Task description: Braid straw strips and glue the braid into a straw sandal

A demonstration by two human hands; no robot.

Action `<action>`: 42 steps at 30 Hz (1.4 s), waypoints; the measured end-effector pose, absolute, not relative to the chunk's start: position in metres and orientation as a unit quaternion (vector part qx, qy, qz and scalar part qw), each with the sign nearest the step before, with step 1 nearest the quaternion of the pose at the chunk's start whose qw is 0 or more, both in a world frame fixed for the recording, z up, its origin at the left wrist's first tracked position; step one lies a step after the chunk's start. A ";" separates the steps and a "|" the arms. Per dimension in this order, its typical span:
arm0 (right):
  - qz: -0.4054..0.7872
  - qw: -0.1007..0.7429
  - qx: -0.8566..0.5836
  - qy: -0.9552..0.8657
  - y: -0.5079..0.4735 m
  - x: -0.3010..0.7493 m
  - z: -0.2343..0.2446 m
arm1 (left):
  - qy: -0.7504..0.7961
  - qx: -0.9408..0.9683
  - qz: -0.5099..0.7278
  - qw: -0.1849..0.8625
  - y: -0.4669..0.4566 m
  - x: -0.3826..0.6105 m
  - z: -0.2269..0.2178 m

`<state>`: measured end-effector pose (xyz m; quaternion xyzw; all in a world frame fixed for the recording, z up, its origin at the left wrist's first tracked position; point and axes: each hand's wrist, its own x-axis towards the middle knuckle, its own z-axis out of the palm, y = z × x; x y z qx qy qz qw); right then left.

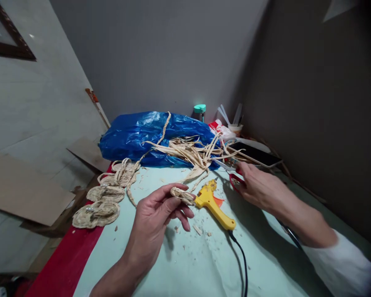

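Note:
Between thumb and fingers, my left hand (pixel 160 210) pinches a small coil of braided straw cord (pixel 183 195) above the table. The cord's tail seems to run back toward the straw pile. My right hand (pixel 258 181), over the right side of the table, has its fingers at the red handles of a pair of scissors (pixel 235 181); the blades point left toward the straw. Between the hands lies a yellow hot glue gun (pixel 216 206), its nozzle pointing away and its black cable (pixel 243 251) running toward me.
Dry straw strips (pixel 191 152) spill from a blue plastic bag (pixel 132 132) at the back. Several finished braided straw pieces (pixel 95 213) line the left edge. A phone (pixel 256 153) and a green-lidded container (pixel 200 109) stand behind. Straw scraps litter the pale tabletop (pixel 204 264).

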<state>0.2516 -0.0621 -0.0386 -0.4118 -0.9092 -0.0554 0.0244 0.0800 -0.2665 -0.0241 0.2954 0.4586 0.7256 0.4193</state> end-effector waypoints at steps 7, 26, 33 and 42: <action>0.258 0.103 -0.267 -0.923 -0.081 0.266 -0.007 | 0.475 0.271 0.744 0.384 -0.268 0.075 -0.019; 0.181 0.258 -0.063 -0.947 -0.149 0.241 -0.031 | 0.529 0.279 0.710 0.373 -0.268 0.085 -0.022; 0.147 0.262 -0.038 -0.953 -0.149 0.245 -0.033 | 0.501 0.257 0.721 0.404 -0.269 0.087 -0.021; 0.064 0.200 -0.272 -0.939 -0.108 0.246 -0.036 | 0.458 0.299 0.731 0.408 -0.272 0.078 -0.024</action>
